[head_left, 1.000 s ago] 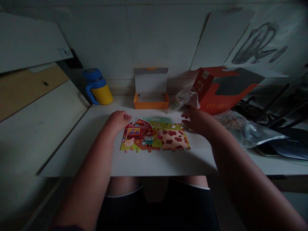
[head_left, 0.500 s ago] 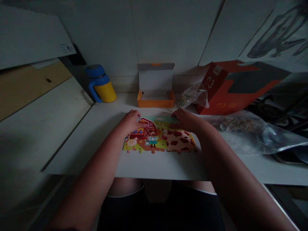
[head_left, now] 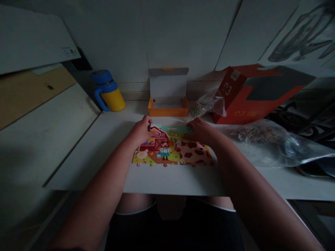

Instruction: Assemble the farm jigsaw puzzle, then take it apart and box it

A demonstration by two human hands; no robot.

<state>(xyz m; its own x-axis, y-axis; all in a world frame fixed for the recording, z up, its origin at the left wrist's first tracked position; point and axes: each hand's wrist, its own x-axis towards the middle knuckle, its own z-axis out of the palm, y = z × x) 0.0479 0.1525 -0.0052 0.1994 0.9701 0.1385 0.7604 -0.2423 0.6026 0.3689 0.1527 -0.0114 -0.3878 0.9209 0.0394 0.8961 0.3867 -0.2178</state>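
White smooth tabletop (head_left: 172, 179) bears it all, prob chosen bc it's flat + hard, so card lies level. Orange-red carton (head_left: 246, 112), stiff board w/ angular faces + a grey panel, stands back R, prob parked there to keep its bulk off the middle. Big clear bag (head_left: 274, 144), thin crinkly plastic w/ small bits bunched inside, lies in front of carton, beside the R forearm, prob for easy reach. Farm puzzle (head_left: 171, 148) lies flat mid-table, between the arms, prob so both get at it evenly; printed card, approx oblong, w/ barn, farmer + cow. Orange box (head_left: 168, 112), thin card, lid up, pale inside, sits just behind it. Flask (head_left: 113, 99), back L, rounded yellow body w/ blue top + handle, looks like hard plastic, prob kept aside vs knocks. Small clear bag (head_left: 206, 104), wrinkled, slumps against carton. R hand (head_left: 202, 131) is over puzzle's upper R, L hand (head_left: 141, 132) at its upper L corner, thumbs apart from fingers, prob steadying it; can't tell if either pinches the card or just presses. Smallest: rounded tabs (head_left: 165, 165) on the near edge, unlinked
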